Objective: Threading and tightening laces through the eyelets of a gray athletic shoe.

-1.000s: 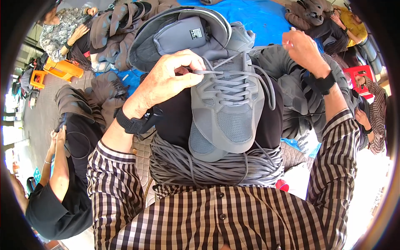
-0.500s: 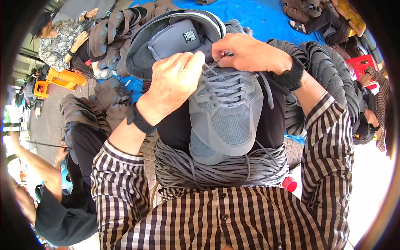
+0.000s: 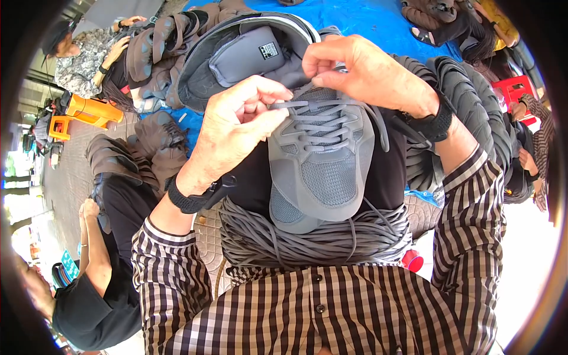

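Note:
A grey sneaker (image 3: 328,180) lies toe toward me over my lap, its laces (image 3: 322,131) crisscrossed over the front. Under it, another grey shoe (image 3: 287,210) shows only in part. My left hand (image 3: 234,127) pinches a flat grey shoelace at the shoe's left upper eyelets, and the lace runs straight across toward the tongue. Above the upper right eyelets, the fingers of my right hand (image 3: 370,74) close together; a bit of lace shows at their tips. Beyond my hands a wide grey padded shoe collar (image 3: 198,62) with a labelled tongue (image 3: 245,56) gapes upward.
A thick bundle of grey laces (image 3: 307,245) lies across my lap. Stacked grey shoes (image 3: 467,106) stand at right, brownish-grey ones (image 3: 151,53) at upper left. A blue tarp (image 3: 378,29), orange stool (image 3: 92,112) and red stool (image 3: 515,92) lie beyond. Co-workers sit on both sides.
My left hand has shifted left, its fist loosening into a pinch with the lace drawn out. My right hand has moved slightly right. The co-worker at lower left has brought both hands together.

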The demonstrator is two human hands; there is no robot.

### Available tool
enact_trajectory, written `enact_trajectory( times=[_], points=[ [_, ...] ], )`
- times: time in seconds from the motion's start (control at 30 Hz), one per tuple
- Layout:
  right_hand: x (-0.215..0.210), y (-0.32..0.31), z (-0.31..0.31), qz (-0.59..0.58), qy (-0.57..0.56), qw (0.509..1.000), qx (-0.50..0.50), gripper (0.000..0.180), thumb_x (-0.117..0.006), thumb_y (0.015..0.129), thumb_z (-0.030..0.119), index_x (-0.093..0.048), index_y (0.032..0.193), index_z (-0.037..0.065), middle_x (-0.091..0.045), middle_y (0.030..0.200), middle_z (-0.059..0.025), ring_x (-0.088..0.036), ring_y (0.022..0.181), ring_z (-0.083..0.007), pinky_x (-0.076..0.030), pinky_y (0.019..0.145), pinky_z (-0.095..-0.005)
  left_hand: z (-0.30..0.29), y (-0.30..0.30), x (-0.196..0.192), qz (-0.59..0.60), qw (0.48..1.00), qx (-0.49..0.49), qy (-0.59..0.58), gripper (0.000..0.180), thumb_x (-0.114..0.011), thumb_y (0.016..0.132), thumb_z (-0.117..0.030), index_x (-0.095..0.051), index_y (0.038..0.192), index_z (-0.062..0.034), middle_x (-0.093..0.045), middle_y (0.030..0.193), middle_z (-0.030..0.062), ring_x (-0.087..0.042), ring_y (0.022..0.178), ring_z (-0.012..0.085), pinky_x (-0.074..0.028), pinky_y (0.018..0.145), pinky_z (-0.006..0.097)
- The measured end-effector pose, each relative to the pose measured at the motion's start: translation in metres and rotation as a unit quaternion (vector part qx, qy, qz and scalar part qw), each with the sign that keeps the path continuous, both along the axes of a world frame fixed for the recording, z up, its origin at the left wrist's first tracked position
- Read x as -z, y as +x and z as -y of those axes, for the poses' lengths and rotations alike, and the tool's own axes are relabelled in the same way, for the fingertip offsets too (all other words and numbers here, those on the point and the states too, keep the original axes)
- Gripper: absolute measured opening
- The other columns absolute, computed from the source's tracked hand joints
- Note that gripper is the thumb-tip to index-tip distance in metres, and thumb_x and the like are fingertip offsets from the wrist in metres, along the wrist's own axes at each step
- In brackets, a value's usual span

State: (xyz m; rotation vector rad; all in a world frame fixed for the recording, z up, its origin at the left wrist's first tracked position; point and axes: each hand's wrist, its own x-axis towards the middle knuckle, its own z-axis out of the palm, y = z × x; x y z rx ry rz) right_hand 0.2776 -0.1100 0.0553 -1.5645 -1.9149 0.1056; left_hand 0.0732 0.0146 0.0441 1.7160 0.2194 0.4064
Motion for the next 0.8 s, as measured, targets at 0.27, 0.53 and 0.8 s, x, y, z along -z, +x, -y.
enact_trajectory(
  times=[0.27,0.53,0.8],
  points=[
    [-0.012,0.015,0.026,-0.299,-0.187,0.936,0.002,0.007,-0.057,0.086,0.003,-0.056,0.093,0.006,-0.050,0.073,0.0069,-0.045,0.068,-0.0024,-0.037,0.064,-0.0200,-0.002,-0.002,0.004,-0.002,0.988,-0.010,0.152,0.013,-0.065,0.084,0.000,-0.066,0.096,-0.0040,-0.064,0.077,-0.0004,-0.054,0.062,0.0041,-0.044,0.058,0.020],
    [-0.001,0.041,0.042,-0.376,-0.116,0.919,0.032,0.007,-0.061,0.090,0.011,-0.057,0.095,0.009,-0.049,0.077,0.0070,-0.041,0.068,-0.0035,-0.036,0.065,-0.0189,-0.019,0.011,0.010,-0.062,0.995,0.070,0.039,0.019,-0.058,0.090,-0.004,-0.062,0.109,-0.0013,-0.065,0.093,0.0045,-0.058,0.077,0.0073,-0.049,0.067,0.022],
    [0.029,0.046,0.033,0.070,0.099,0.979,0.165,0.017,-0.060,0.083,0.003,-0.062,0.100,0.002,-0.063,0.087,-0.0057,-0.059,0.078,-0.0149,-0.049,0.075,-0.0293,-0.017,0.009,0.006,-0.043,0.997,0.019,0.066,0.019,-0.056,0.087,-0.002,-0.063,0.105,-0.0024,-0.066,0.093,0.0042,-0.060,0.078,0.0082,-0.049,0.066,0.023]
  ],
)
